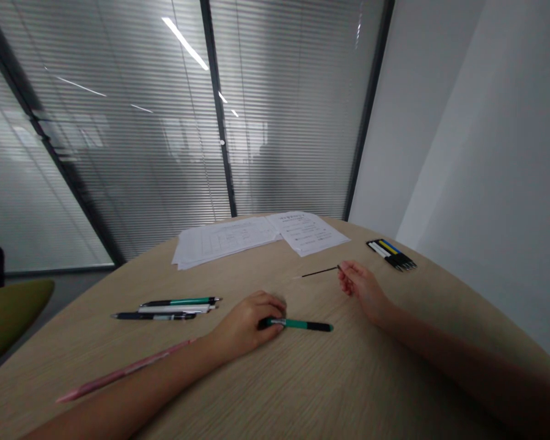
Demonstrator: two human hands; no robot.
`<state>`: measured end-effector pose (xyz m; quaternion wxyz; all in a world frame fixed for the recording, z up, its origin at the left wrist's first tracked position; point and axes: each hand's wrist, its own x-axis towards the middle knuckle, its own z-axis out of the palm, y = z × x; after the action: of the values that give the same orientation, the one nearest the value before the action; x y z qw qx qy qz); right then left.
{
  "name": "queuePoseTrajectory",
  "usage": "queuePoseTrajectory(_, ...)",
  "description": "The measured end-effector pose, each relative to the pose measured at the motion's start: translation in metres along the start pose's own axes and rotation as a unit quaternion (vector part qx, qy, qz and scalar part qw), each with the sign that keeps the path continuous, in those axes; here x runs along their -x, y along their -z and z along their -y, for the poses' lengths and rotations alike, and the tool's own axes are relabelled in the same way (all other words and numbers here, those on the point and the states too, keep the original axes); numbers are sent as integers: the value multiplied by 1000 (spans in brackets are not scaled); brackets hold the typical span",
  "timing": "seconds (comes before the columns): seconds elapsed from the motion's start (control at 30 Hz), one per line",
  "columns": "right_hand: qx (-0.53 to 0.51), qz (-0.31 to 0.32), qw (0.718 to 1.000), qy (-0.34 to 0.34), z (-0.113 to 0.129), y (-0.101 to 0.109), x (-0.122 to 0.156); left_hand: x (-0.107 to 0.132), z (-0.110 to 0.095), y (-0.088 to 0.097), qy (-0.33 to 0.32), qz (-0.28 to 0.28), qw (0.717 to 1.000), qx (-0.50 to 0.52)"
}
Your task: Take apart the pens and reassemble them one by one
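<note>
My left hand (250,322) rests on the table with its fingers closed round one end of a green pen (300,324). The pen lies sideways, and its black end points right. Farther off and to the right, my right hand (361,287) pinches a thin black pen refill (319,272) by one end. The refill sticks out leftward, its far tip pale and faint, apart from the green pen. Behind my left wrist, a green-and-black pen (183,302), a white pen (176,308) and a black pen (153,316) lie close together.
A long pink stick-like thing (123,371) lies beside my left forearm. Printed paper sheets (229,238) cover the far part of the round wooden table (275,397). Several pens with white, yellow and blue barrels (391,254) lie at the far right. A green chair (13,311) stands at left.
</note>
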<state>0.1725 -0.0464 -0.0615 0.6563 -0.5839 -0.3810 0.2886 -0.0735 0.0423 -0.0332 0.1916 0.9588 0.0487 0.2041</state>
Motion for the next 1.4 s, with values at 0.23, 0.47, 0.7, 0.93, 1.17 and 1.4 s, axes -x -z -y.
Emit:
queuePoseTrajectory(0.23,29,55,998,17,4,-6,9,-2,1,3,68,-19,997,29)
queuePoseTrajectory(0.47,50,97,994,27,4,-13,17,-3,4,6,171,-53,980,82)
queuePoseTrajectory(0.7,48,102,993,28,7,-19,24,-3,4,6,163,-61,980,100)
queuePoseTrajectory(0.93,43,92,995,23,9,-20,24,-4,-2,9,172,-64,979,89)
queuePoseTrajectory(1.17,56,94,994,23,13,-21,27,-3,3,6,155,-73,981,95)
queuePoseTrajectory(1.4,33,95,995,15,9,-20,26,-2,3,7,193,-92,970,119)
